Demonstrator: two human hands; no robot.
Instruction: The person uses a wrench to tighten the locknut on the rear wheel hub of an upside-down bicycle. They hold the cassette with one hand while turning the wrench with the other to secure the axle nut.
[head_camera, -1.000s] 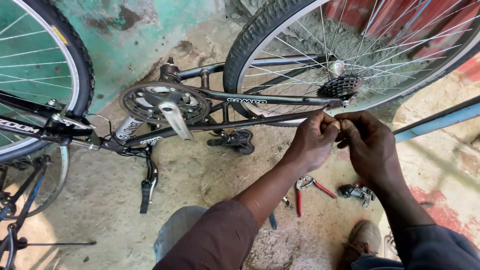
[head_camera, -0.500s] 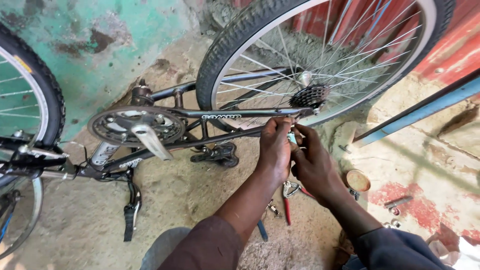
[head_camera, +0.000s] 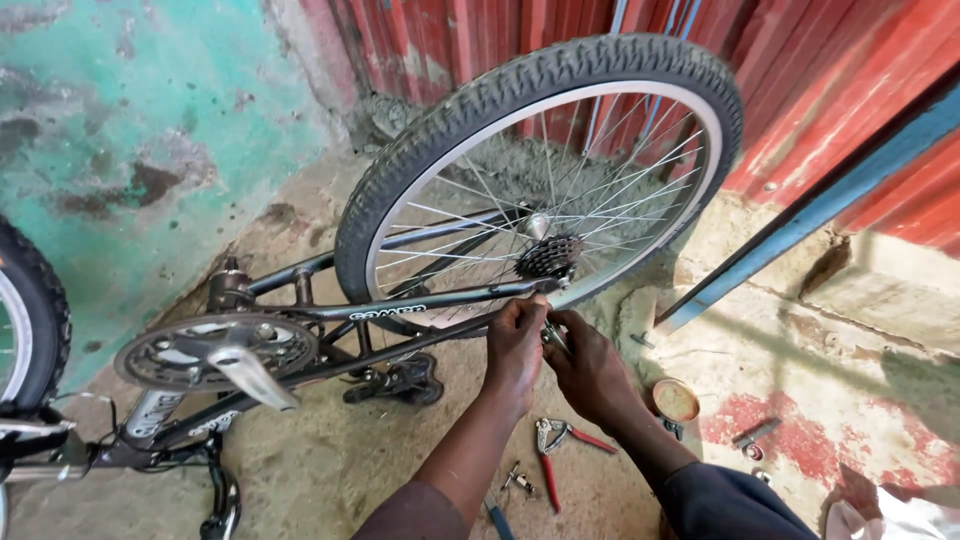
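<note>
Below the gears (head_camera: 548, 258), a small metal part (head_camera: 553, 335) by the frame's back end is pinched between both hands; left hand (head_camera: 517, 345) and right hand (head_camera: 590, 368) touch, fingers closed narrow.

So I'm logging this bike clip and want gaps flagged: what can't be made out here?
Head view only:
- Part pinched between left hand and right hand: hidden by fingers.
- Front wheel: cut by left edge.
- Small part beside red-handled pliers: too small.

The single head-worn view looks steeply down, close over an upturned bicycle's rear wheel (head_camera: 540, 190).
</note>
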